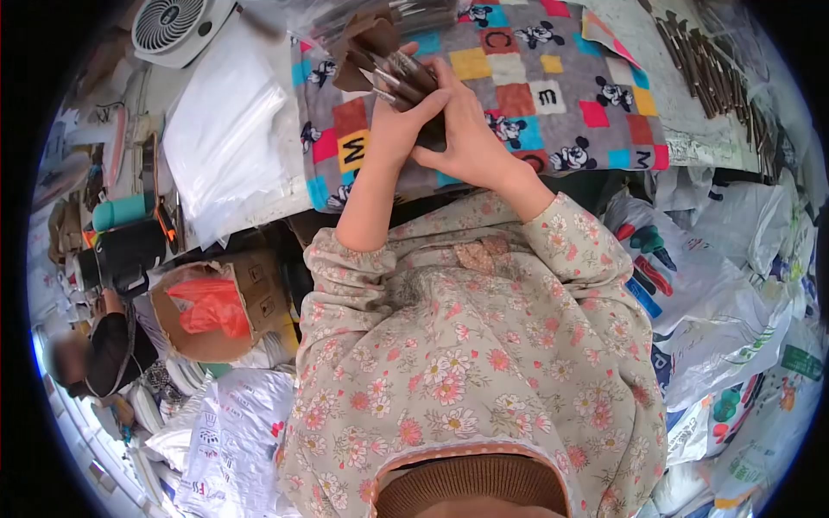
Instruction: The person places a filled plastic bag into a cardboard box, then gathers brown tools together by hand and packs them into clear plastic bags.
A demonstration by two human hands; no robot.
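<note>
Two sets of fingers, those of the left hand and the right hand, are closed together around a bundle of brown-handled brushes, the left thumb lying across it. The bundle is held above the left half of a cartoon-mouse cloth, which serves as landmark. Its long axis slants: the soft brown heads point toward the cloth's far left corner, and the handle ends point toward its near edge, slightly right. The step in hand looks like gathering or aligning the brushes; the next move probably calls for a steady grip on the handles, with the heads kept free.

Just above the heads, at the cloth's far edge, lies a clear plastic packet. Right of the cloth, more brushes lie in a row on the surface. Left of the cloth are white plastic sheets, and beyond them, farther left, a white fan.
</note>
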